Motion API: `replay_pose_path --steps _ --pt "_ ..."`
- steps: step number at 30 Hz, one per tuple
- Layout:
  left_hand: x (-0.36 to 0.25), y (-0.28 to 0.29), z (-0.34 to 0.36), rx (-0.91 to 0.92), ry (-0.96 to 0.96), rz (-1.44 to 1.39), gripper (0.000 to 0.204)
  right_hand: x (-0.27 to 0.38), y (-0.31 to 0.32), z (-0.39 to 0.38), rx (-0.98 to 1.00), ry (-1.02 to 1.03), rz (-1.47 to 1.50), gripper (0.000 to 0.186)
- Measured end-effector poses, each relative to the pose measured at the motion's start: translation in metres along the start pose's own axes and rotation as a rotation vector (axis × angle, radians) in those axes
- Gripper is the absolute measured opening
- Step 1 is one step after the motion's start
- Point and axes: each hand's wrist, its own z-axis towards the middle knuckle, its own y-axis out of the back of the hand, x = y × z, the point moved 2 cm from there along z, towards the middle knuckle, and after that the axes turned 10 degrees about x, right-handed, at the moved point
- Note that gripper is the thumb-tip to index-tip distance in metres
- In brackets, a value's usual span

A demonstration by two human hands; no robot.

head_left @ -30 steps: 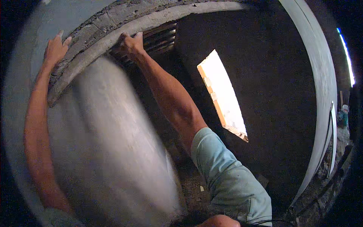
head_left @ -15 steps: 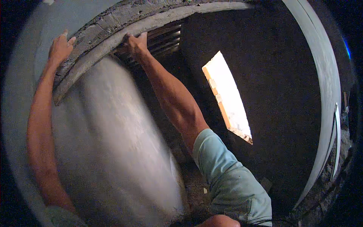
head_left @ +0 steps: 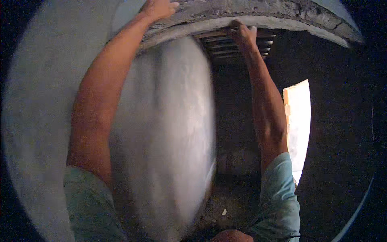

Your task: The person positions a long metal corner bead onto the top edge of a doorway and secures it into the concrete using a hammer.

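Observation:
Overhead runs a rough grey cement beam (head_left: 278, 9), with a long pale strip (head_left: 278, 22) along its lower edge. My right hand (head_left: 244, 36) reaches up to the strip's underside, fingers curled against it and thumb raised. Higher and to the left, my left hand (head_left: 160, 10) lies against the beam's rough face near its left end. Its fingers are partly stretched out, and the picture's top edge cuts off some of the hand. No tool shows in either hand.
A smooth grey wall surface (head_left: 177, 121) stands below the beam, between my arms. Slats (head_left: 219, 45) show behind my right hand. A bright opening (head_left: 298, 125) breaks the dark wall at right. A small pale scrap (head_left: 224, 211) lies on the floor.
The view has turned left and levelled, so the beam, both arms and the bright opening sit farther right. My right hand stays at the strip and my left hand at the beam.

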Motion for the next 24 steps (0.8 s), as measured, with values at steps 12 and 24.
replay_pose_path --steps 12,24 --pt "0.015 0.032 -0.019 0.173 0.019 0.032 0.070 0.055 -0.074 -0.027 -0.273 -0.088 0.125 0.037" --pt "0.014 -0.030 0.025 -0.080 -0.153 0.221 0.081 0.006 -0.048 -0.007 -0.353 -0.069 0.020 0.042"
